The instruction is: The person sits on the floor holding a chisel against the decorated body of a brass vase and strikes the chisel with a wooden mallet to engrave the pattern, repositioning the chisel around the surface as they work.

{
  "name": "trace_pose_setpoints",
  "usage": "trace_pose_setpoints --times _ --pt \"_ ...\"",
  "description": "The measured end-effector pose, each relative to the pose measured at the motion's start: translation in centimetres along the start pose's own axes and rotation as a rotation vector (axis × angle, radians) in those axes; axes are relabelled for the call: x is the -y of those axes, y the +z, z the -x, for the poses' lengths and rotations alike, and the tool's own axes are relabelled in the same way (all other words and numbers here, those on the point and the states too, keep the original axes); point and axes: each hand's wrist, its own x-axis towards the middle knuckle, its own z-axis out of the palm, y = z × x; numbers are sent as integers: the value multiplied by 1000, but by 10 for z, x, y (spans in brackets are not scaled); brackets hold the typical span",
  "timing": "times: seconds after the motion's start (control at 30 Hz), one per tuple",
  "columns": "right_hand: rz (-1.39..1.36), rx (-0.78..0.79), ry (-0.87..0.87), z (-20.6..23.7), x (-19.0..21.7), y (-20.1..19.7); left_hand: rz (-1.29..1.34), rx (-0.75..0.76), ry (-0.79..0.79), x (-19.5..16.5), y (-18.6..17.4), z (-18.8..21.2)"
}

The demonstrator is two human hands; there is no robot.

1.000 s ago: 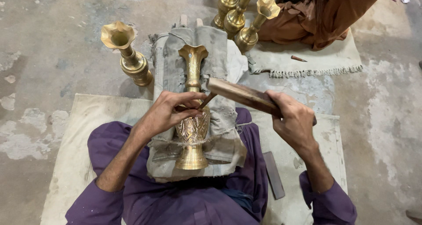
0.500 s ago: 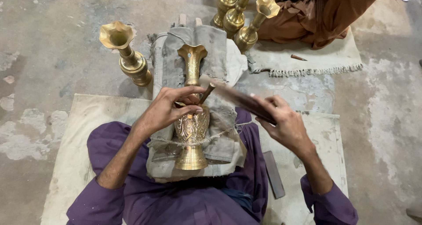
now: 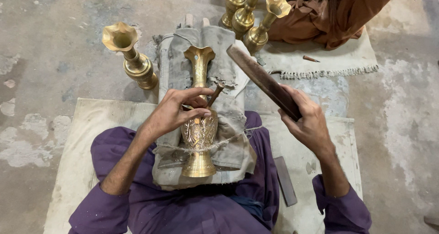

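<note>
left hand: fingers pinched round a small chisel, tip set on the brass vase right under them
right hand: clenched on a dark wooden bar, raised off to the side of the chisel, not touching it
vase: lying on grey cloth padding, tied down with string, mouth pointing away
beyond the fingers: a standing vase on the floor, three more vases by someone in orange cloth

Four spare brass vases, fringed mat, flat dark bar on concrete floor.
</note>
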Motion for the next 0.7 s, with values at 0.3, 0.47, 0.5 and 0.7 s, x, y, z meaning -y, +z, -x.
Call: trace_pose_setpoints --times 0.3,0.47,0.5,0.7 --pt "98 -30 -40 -2 -2 -1 0 -1 7 -1 1 1" --pt "25 -31 -39 -3 -16 7 -20 -8 4 -1 2 1" --pt "134 69 9 -4 -19 7 -21 -6 7 -1 2 2" --pt "-89 -13 12 -8 -22 11 -42 -22 9 -1 2 2"
